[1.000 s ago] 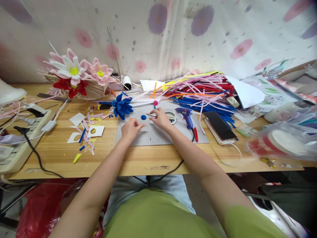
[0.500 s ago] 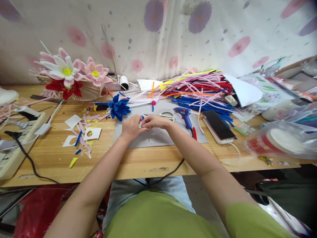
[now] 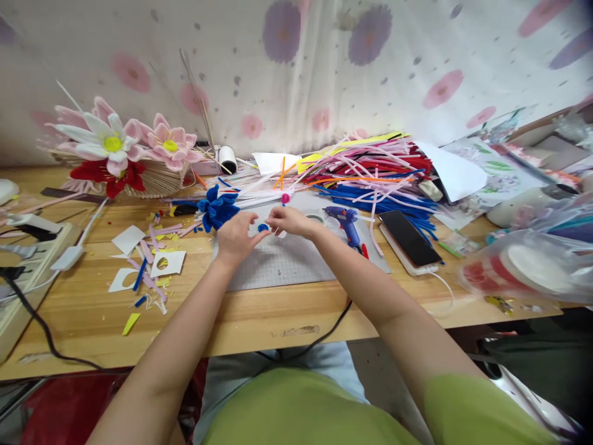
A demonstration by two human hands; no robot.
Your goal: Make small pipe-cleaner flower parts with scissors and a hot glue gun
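My left hand [image 3: 237, 238] is over the left part of the grey mat [image 3: 296, 264], its thumb and index finger apart. A small round blue piece [image 3: 263, 228] shows in the gap between my hands, close to my left thumb tip; whether a finger touches it is unclear. My right hand [image 3: 291, 221] is bent inward with its fingers together, and a small whitish bit shows under the fingertips, too small to name. Left of the mat's top edge, a fuzzy blue flower [image 3: 217, 207] lies beside my left hand. Scissors [image 3: 316, 219] are partly hidden behind my right hand.
A blue glue gun [image 3: 345, 224] and a phone [image 3: 410, 238] lie to the right. Behind is a pile of coloured pipe cleaners [image 3: 370, 164]. Flowers [image 3: 113, 145], cut paper squares [image 3: 167, 263] and a power strip [image 3: 34, 290] are on the left. A bagged cup [image 3: 532, 266] stands far right.
My left thumb and index finger have spread, and my hands have parted slightly, showing more of the blue piece. The view has shifted a little.
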